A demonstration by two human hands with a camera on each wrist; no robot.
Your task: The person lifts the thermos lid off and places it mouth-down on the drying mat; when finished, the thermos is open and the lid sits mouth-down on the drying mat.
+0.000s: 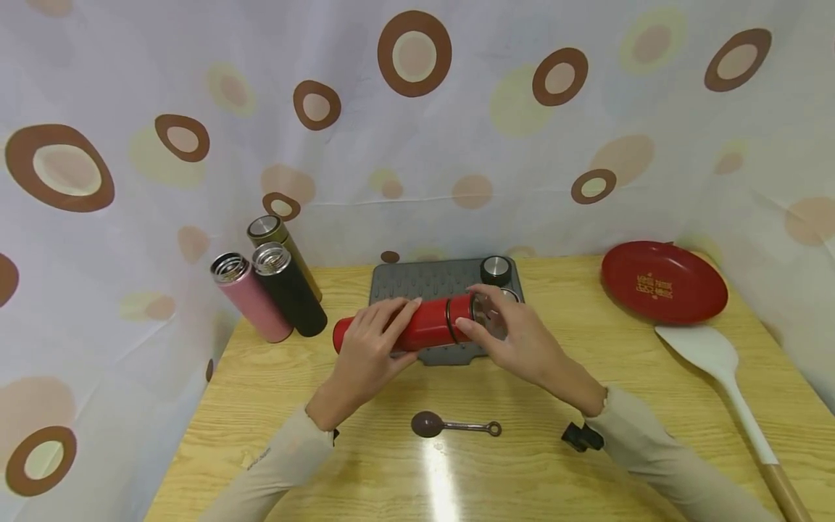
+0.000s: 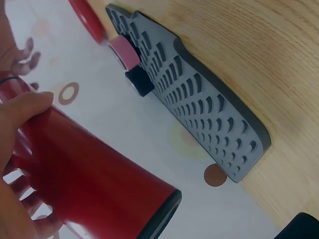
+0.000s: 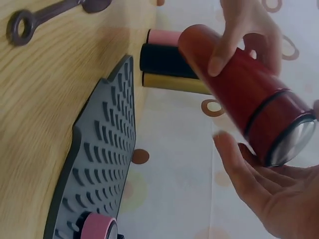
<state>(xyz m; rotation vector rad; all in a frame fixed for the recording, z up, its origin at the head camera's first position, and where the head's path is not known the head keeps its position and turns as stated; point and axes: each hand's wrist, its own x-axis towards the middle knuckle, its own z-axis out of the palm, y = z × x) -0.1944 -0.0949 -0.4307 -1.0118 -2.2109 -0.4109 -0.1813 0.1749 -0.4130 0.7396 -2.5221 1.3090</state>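
A red thermos [image 1: 427, 326] is held nearly level above the grey textured mat [image 1: 424, 272], its capped end to the right. My left hand [image 1: 368, 344] grips the body, thumb on one side and fingers curled round the other. Around the steel-topped cap [image 3: 294, 137] is my right hand [image 1: 525, 341], fingers spread and thumb apart from it in the right wrist view. On the mat stand a black cap [image 1: 496, 270] and a pink cap [image 2: 124, 52]; my right hand partly hides the pink one in the head view.
Pink [image 1: 256, 301], black [image 1: 290, 290] and olive [image 1: 296, 254] thermoses stand at the back left; the first two are uncapped. A brown spoon [image 1: 427, 424] lies in front. To the right are a red plate [image 1: 691, 283] and a white spatula [image 1: 711, 355].
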